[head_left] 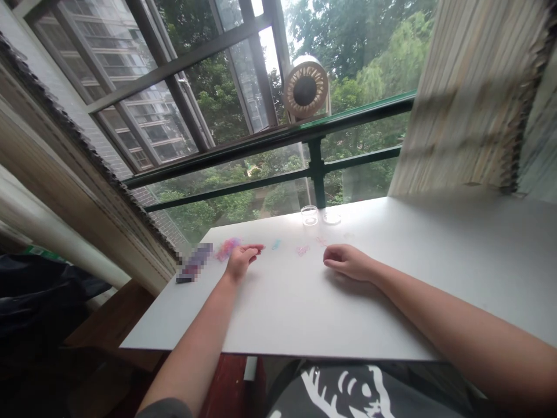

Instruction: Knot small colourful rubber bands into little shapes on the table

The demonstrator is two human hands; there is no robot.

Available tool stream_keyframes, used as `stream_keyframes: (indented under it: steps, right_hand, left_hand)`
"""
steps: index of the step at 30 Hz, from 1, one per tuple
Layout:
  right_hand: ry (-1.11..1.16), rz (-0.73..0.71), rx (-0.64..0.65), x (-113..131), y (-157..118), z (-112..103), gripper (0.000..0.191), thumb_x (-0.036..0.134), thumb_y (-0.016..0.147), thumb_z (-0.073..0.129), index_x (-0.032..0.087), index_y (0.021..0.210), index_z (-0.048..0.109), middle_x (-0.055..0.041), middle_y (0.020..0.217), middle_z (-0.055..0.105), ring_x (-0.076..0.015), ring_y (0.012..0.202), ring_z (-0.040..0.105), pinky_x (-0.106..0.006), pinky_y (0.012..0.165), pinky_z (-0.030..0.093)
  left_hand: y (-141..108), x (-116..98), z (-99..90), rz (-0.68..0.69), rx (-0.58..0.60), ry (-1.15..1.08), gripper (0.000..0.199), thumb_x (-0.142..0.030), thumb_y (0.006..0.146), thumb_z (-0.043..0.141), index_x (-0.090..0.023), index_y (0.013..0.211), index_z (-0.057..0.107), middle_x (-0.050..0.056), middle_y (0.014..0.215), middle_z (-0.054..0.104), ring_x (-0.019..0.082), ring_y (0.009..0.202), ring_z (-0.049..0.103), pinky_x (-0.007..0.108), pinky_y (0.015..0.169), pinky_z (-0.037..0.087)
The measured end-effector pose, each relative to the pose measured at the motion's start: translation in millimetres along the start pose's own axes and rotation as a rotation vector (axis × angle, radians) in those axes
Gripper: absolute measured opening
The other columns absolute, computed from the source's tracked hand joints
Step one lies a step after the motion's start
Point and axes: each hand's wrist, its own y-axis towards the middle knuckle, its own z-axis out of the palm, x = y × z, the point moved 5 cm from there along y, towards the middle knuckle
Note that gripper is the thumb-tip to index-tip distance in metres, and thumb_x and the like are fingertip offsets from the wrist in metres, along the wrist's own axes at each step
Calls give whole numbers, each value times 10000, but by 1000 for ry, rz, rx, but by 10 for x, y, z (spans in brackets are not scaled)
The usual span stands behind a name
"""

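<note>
My left hand [242,260] is over the white tabletop, thumb pressed towards the outstretched fingers; anything pinched at the tips is too small to make out. Just behind it lies a loose pile of tiny pink, orange and purple pieces [227,248]. To the right of its fingertips is a small cluster of turquoise pieces [277,244]. My right hand [343,261] rests on the table with its fingers curled in, their inside hidden. Between the hands, nearer the right one, sits a little group of pink pieces [302,249], with thin pinkish pieces [321,240] behind the right hand.
A clear round container [309,216] stands at the table's [278,313] back edge, beside a clear round lid or dish [332,217]. A blurred-out dark purple item [194,263] lies at the left edge. Behind are a green railing [261,140], a white fan [306,88] and curtains [461,110].
</note>
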Motion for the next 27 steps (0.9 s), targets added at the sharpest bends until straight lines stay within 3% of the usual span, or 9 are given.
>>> stream_keyframes:
  steps: [5,9,12,18,27]
  right_hand:
    - [25,-15,-27,22,5,-17,134,287,719,553,160,707,591,17,615,528,-106,561,450,-230,540,341]
    - [46,-10,-79,13,21,-35,171,322,737,554,156,699,574,26,586,505,-97,535,425,-225,521,330]
    - [71,4,-159,-2,28,-78,233,370,781,508,159,684,530,37,537,469,-91,501,399,-223,497,319]
    - [162,28,-211,-43,33,-94,251,375,835,405,165,732,496,63,463,417,-75,402,352,-209,424,299]
    - [208,11,-165,-25,10,-54,237,365,827,403,171,726,494,68,440,408,-74,385,347,-201,409,297]
  left_hand:
    - [85,-255,628,-10,178,22,365,-291,674,531,-109,937,707,121,1005,688,201,888,612,287,727,482]
    - [52,-423,1230,103,279,80,393,-169,668,499,-129,1010,689,83,953,699,187,883,607,278,730,488]
    - [-67,-480,1548,245,325,86,433,-101,688,458,-146,1065,668,69,1009,686,181,944,600,287,821,485]
    - [-273,-422,1672,443,325,197,530,-18,693,395,-185,1141,625,68,1203,592,166,981,585,285,852,496]
    - [-285,-385,1603,481,292,225,452,-53,729,435,-199,1094,656,62,1158,620,152,908,601,238,749,513]
